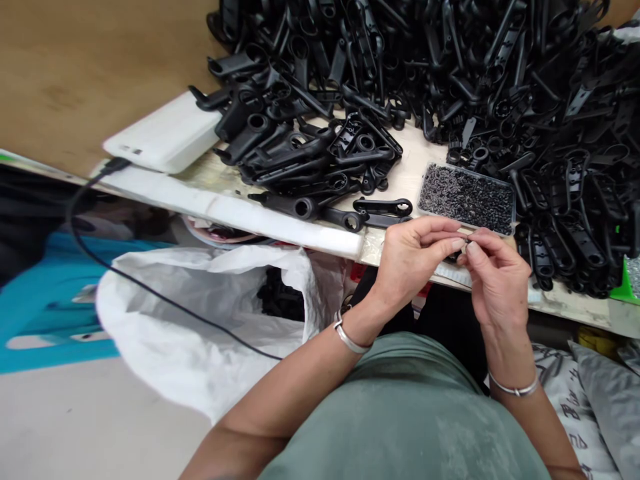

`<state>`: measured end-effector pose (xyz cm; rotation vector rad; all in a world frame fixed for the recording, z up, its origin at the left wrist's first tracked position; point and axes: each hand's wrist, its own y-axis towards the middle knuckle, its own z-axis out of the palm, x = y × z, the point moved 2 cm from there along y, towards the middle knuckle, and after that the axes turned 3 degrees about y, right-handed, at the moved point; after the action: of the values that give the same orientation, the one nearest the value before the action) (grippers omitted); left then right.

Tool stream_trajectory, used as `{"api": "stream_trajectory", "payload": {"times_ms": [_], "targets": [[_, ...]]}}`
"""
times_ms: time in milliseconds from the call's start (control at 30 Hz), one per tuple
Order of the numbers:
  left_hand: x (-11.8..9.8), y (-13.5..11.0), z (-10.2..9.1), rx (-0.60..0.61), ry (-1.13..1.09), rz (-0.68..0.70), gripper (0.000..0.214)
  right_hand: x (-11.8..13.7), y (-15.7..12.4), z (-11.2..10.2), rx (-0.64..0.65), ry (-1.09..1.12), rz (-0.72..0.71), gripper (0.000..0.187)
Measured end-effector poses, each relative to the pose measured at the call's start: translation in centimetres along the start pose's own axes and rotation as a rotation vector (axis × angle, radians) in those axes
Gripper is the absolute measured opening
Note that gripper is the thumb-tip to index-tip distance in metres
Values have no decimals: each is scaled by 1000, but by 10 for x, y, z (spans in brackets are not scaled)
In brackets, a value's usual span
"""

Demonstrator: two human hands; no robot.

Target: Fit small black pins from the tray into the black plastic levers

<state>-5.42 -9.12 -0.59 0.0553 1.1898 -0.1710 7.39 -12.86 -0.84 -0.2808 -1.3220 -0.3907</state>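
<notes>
Well, from my remote seat I see the bag at left, then black pieces heaped on the table. The left hand is pinched narrow on a tiny part, mostly hidden, just before the tray. I judge it light, stiff, easily dropped, best held by its edges. The right hand pinches it too, fingertips close.

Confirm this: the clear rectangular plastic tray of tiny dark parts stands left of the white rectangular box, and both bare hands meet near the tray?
Not quite: the head view shows the clear plastic tray standing right of the white box. The left hand and right hand do meet near the tray.
</notes>
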Motion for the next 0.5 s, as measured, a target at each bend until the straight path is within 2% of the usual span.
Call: {"api": "stream_trajectory", "payload": {"times_ms": [233, 500], "targets": [[-1, 0, -1, -6, 10, 4, 17, 2, 0, 2, 25, -81, -138, 13], [1, -3, 0, -5, 77, 38, 12, 7, -7, -1, -3, -312, -121, 9]]}}
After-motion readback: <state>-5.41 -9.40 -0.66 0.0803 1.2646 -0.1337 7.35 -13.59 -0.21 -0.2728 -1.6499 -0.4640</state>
